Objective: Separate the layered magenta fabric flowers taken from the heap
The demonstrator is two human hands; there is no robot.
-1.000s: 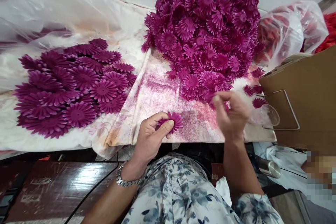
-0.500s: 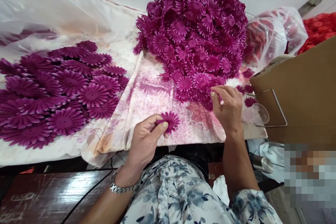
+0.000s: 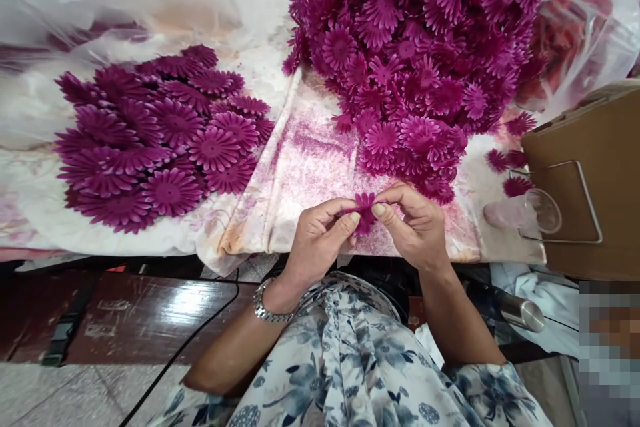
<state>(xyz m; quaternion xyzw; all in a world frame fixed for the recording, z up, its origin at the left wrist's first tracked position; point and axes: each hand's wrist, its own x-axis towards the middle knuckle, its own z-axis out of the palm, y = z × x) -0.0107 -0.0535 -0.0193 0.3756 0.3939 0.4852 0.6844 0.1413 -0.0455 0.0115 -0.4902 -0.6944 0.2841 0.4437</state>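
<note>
A small purple artificial flower piece point(image 3: 365, 213) is pinched between both hands over the front of the stained cloth. My left hand point(image 3: 325, 237) grips its left side between thumb and fingers. On the opposite side, my right hand point(image 3: 415, 223) has thumb and forefinger closed on its petals. Just beyond my hands rises a big heap of loose purple flower pieces point(image 3: 405, 67). To the left, larger layered purple flowers point(image 3: 170, 140) lie in a flatter pile.
A cardboard box point(image 3: 595, 173) stands at the right, with a clear plastic cup point(image 3: 545, 211) and a metal wire frame point(image 3: 600, 213) against it. Plastic bags point(image 3: 585, 33) lie behind. A steel bottle point(image 3: 525, 313) is below the table edge.
My right hand has come from the heap's edge to the flower piece in my left hand and now pinches its other side. The view has shifted.
</note>
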